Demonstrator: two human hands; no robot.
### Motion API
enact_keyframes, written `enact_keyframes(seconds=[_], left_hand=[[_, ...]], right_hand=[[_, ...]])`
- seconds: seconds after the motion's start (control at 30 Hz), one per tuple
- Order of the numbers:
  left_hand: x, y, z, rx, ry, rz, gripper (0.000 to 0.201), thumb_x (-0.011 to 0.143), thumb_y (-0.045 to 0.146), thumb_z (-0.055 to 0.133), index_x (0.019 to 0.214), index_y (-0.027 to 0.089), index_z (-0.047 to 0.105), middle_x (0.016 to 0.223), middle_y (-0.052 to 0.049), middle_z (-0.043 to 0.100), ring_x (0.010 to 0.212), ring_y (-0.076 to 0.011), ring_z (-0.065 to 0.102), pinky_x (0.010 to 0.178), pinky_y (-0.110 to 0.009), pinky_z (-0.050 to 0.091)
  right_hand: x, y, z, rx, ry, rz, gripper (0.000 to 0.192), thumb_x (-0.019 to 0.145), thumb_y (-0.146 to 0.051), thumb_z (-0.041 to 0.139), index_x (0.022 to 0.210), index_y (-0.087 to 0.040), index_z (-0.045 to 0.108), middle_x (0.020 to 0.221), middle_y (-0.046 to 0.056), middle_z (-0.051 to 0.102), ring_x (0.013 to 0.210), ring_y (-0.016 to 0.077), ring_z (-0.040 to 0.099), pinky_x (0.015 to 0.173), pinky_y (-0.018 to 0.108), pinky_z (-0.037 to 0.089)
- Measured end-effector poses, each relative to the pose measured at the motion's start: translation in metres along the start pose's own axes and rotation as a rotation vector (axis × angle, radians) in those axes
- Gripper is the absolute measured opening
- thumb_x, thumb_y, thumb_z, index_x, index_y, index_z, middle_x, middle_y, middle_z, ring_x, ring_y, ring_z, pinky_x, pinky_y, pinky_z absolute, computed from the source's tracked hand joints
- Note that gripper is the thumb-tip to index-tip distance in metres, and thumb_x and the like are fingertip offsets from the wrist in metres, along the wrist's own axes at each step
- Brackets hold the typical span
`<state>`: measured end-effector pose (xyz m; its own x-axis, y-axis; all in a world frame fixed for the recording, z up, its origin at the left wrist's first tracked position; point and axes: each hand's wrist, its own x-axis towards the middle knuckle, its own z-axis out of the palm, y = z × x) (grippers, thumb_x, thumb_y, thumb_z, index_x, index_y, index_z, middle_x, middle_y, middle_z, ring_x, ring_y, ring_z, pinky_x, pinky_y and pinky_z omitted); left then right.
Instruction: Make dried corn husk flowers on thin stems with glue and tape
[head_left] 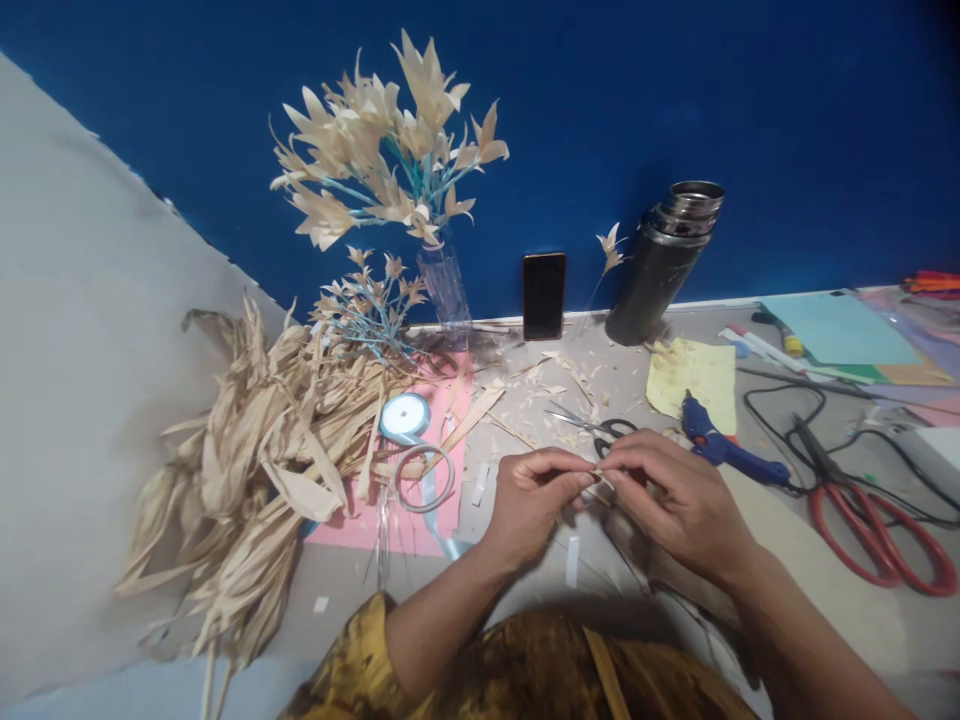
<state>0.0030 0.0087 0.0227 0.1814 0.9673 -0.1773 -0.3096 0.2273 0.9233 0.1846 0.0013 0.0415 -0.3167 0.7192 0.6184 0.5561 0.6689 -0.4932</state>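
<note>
My left hand (534, 497) and my right hand (671, 497) meet in front of me above the grey table (795, 540). Together their fingertips pinch a small pale strip of dried husk (598, 474); its shape is mostly hidden by the fingers. Small black-handled scissors (596, 427) lie just beyond the hands. A blue glue gun (720, 447) rests to the right of them. A pile of dried corn husks (262, 460) lies at the left.
A vase of husk flowers (397, 150) stands at the back with a phone (544, 295) and a steel flask (664, 260) against the blue wall. Light-blue ribbon roll (405, 415) sits on pink paper. Red-handled scissors (874, 530), cables and coloured sheets lie at right.
</note>
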Motion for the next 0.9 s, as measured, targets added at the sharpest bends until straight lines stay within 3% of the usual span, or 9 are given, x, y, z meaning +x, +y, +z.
enact_keyframes(seconds=[0.1, 0.2, 0.37, 0.67, 0.9], left_hand=[[0.0012, -0.0044, -0.0011, -0.050, -0.025, -0.054, 0.019, 0.069, 0.027, 0.087, 0.082, 0.013, 0.083, 0.056, -0.003, 0.071, 0.044, -0.0104, 0.058, 0.047, -0.021, 0.041], [0.0035, -0.0080, -0.0028, -0.157, -0.045, -0.121, 0.031, 0.068, 0.031, 0.088, 0.093, 0.014, 0.082, 0.067, -0.006, 0.077, 0.039, -0.0096, 0.056, 0.041, -0.021, 0.036], [0.0052, -0.0081, -0.0034, -0.230, -0.083, -0.155, 0.031, 0.065, 0.035, 0.092, 0.082, 0.012, 0.078, 0.068, -0.007, 0.077, 0.038, -0.0080, 0.054, 0.039, -0.019, 0.033], [0.0017, -0.0064, -0.0019, -0.134, -0.092, -0.180, 0.037, 0.066, 0.043, 0.091, 0.077, 0.014, 0.071, 0.051, 0.003, 0.060, 0.043, -0.0074, 0.051, 0.044, -0.018, 0.037], [0.0006, -0.0046, -0.0009, -0.059, -0.086, -0.184, 0.035, 0.067, 0.041, 0.089, 0.072, 0.014, 0.068, 0.052, 0.002, 0.059, 0.045, -0.0069, 0.050, 0.047, -0.019, 0.035]], right_hand=[[0.0000, -0.0001, -0.0010, -0.003, -0.006, 0.001, 0.013, 0.096, -0.009, 0.057, 0.094, -0.020, 0.064, 0.085, 0.006, 0.070, 0.080, 0.0178, 0.068, 0.069, 0.027, 0.054], [0.0003, -0.0009, -0.0036, -0.002, 0.020, 0.003, 0.013, 0.096, -0.009, 0.056, 0.094, -0.020, 0.063, 0.085, 0.006, 0.069, 0.082, 0.0181, 0.068, 0.070, 0.027, 0.054], [-0.0014, -0.0005, -0.0056, 0.030, 0.033, 0.022, 0.013, 0.097, -0.010, 0.056, 0.094, -0.021, 0.063, 0.085, 0.005, 0.069, 0.081, 0.0175, 0.068, 0.071, 0.026, 0.054], [-0.0025, 0.0008, -0.0007, 0.051, -0.009, 0.053, 0.013, 0.096, -0.010, 0.057, 0.093, -0.021, 0.065, 0.085, 0.005, 0.070, 0.079, 0.0179, 0.068, 0.069, 0.027, 0.054], [-0.0036, -0.0009, 0.0028, 0.012, -0.016, 0.065, 0.013, 0.096, -0.012, 0.057, 0.094, -0.021, 0.065, 0.085, 0.006, 0.071, 0.079, 0.0200, 0.069, 0.068, 0.030, 0.054]])
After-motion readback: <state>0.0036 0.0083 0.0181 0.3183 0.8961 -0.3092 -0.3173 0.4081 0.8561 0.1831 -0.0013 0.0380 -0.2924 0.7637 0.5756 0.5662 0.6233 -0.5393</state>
